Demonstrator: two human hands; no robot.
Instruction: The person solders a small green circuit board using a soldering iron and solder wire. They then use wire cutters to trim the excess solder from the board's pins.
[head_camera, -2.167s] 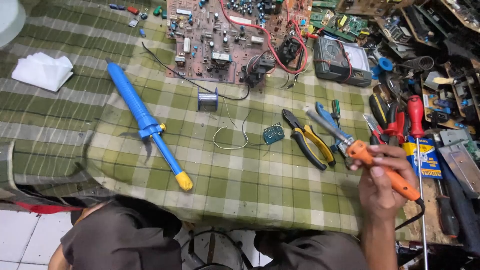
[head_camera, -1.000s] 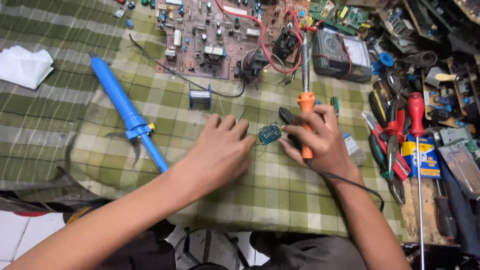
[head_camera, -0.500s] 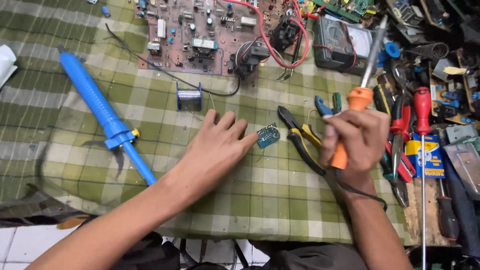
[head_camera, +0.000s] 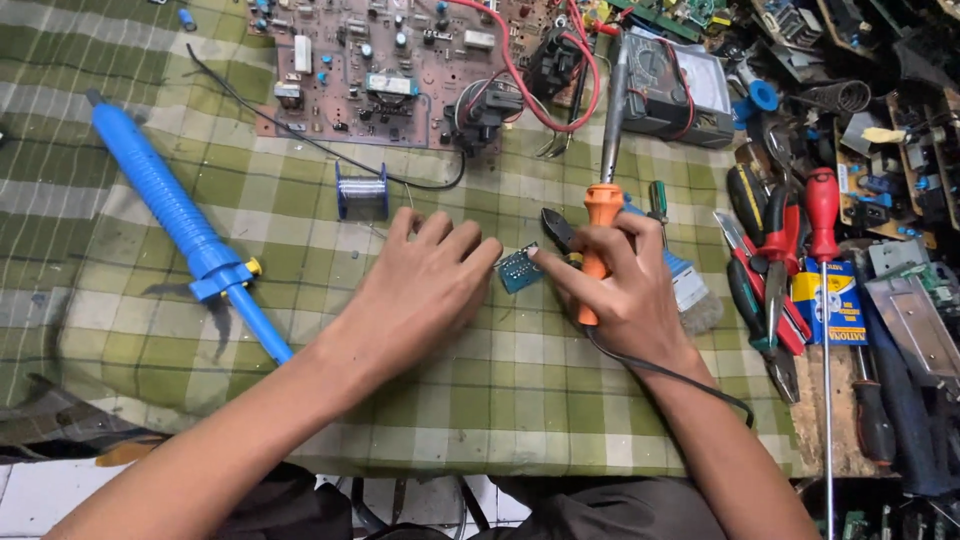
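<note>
**Small blue board pinned between two hands on a checked cloth**

A green checked cloth (head_camera: 500, 400) is spread over the bench. On it a large brown circuit board (head_camera: 400, 70) is laid at the top, its upper edge cut off by the frame. A blue desoldering pump (head_camera: 185, 225) is set at the left. The right hand (head_camera: 625, 290) is closed around an orange-handled soldering iron (head_camera: 600, 230), tip pointed away. The left hand (head_camera: 425, 290) is laid flat, fingers spread, holding nothing. A solder spool (head_camera: 361, 189) is stood nearby. The small blue board (head_camera: 519, 269) is touched by both forefingers. Black-handled pliers (head_camera: 557, 228) are mostly hidden behind the right hand.
</note>
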